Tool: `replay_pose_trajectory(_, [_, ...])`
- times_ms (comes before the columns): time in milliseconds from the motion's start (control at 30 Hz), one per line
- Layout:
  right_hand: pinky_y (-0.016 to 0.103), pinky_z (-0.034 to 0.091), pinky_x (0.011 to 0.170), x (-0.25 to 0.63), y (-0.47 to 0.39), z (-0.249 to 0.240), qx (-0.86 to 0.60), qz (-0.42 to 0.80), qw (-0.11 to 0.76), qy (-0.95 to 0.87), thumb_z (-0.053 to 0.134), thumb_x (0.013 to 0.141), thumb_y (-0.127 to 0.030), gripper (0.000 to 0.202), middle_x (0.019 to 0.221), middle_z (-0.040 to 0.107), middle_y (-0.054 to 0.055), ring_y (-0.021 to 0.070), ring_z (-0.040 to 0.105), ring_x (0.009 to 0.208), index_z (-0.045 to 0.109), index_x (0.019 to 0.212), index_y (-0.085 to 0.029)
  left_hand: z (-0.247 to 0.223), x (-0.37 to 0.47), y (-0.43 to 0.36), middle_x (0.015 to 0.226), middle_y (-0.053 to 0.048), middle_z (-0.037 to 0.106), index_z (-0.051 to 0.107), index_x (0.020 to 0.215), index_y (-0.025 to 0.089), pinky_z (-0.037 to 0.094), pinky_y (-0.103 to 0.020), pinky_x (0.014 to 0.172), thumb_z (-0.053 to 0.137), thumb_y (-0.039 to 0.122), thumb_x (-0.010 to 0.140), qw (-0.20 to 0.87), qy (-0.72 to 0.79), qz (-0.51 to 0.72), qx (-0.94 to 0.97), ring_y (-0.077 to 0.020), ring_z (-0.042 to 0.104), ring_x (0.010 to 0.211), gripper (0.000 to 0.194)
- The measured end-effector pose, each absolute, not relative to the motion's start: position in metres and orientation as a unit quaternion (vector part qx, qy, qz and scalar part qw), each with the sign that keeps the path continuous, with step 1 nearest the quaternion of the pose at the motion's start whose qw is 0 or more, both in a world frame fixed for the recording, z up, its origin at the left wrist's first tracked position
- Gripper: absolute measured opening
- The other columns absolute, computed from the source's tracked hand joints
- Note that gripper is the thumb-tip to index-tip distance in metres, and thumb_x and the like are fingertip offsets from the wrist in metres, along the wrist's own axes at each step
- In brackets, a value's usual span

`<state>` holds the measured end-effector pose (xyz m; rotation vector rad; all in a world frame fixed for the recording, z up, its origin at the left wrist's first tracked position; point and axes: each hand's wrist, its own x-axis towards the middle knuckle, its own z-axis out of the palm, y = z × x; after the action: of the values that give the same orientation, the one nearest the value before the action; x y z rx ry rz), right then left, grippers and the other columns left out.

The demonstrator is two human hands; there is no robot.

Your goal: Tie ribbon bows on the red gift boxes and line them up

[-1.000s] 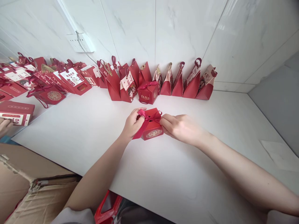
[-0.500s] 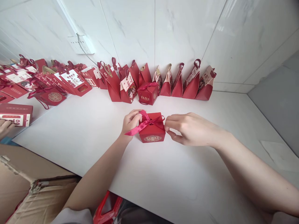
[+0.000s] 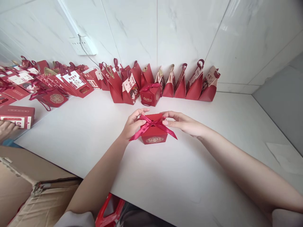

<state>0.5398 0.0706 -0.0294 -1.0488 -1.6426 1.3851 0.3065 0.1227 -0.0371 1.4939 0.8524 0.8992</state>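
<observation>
A small red gift box (image 3: 154, 139) with a gold round emblem stands upright on the white table (image 3: 187, 186). Across its top is a shiny red ribbon (image 3: 169, 131) tied in a bow, its two tails hanging out to either side. My left hand (image 3: 133, 124) pinches the bow's left loop between thumb and fingers. On the other side, my right hand (image 3: 183, 122) pinches the right loop near the box's upper corner. The fingertips partly cover both loops.
Several red gift boxes (image 3: 181, 86) stand in a row along the tiled wall, and more are crowded at the left. Another person's hand (image 3: 7, 130) holds a red box (image 3: 17, 113) at the far left. An open cardboard carton (image 3: 54, 197) stands below the table's left edge.
My right hand has turned and moved from the box's right side up to the bow's right loop. The right ribbon tail now hangs out to the right. My left hand stays at the left loop.
</observation>
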Motion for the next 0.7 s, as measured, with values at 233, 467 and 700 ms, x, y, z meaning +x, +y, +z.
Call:
replay_pose_trajectory(233, [0.046, 0.029, 0.111, 0.535, 0.065, -0.026, -0.363, 0.602, 0.397, -0.590, 0.072, 0.082, -0.046, 0.027, 0.150, 0.044, 0.005, 0.0299, 0.036, 0.141, 0.064, 0.076, -0.021, -0.028, 0.304, 0.118, 0.126, -0.009, 0.061, 0.050, 0.061, 0.018, 0.041, -0.044, 0.100, 0.052, 0.036, 0.085, 0.567, 0.308, 0.373, 0.666, -0.0296, 0.055, 0.118, 0.030])
replay_pose_trajectory(467, [0.046, 0.034, 0.109, 0.532, 0.063, -0.026, -0.355, 0.623, 0.426, -0.552, 0.070, 0.084, -0.046, 0.033, 0.144, 0.050, 0.008, 0.0321, 0.042, 0.136, 0.060, 0.067, -0.019, -0.025, 0.312, 0.104, 0.127, -0.007, 0.060, 0.053, 0.075, 0.019, 0.040, -0.043, 0.104, 0.070, 0.032, 0.079, 0.479, 0.343, 0.328, 0.739, -0.0271, 0.053, 0.124, 0.021])
replay_pose_trajectory(700, [0.047, 0.035, 0.108, 0.532, 0.068, -0.034, -0.371, 0.607, 0.423, -0.561, 0.068, 0.084, -0.035, 0.025, 0.140, 0.052, 0.006, 0.0303, 0.050, 0.129, 0.062, 0.065, -0.019, -0.029, 0.318, 0.099, 0.125, -0.008, 0.058, 0.066, 0.079, 0.020, 0.044, -0.040, 0.102, 0.067, 0.033, 0.082, 0.439, 0.365, 0.291, 0.768, -0.0267, 0.050, 0.128, 0.013])
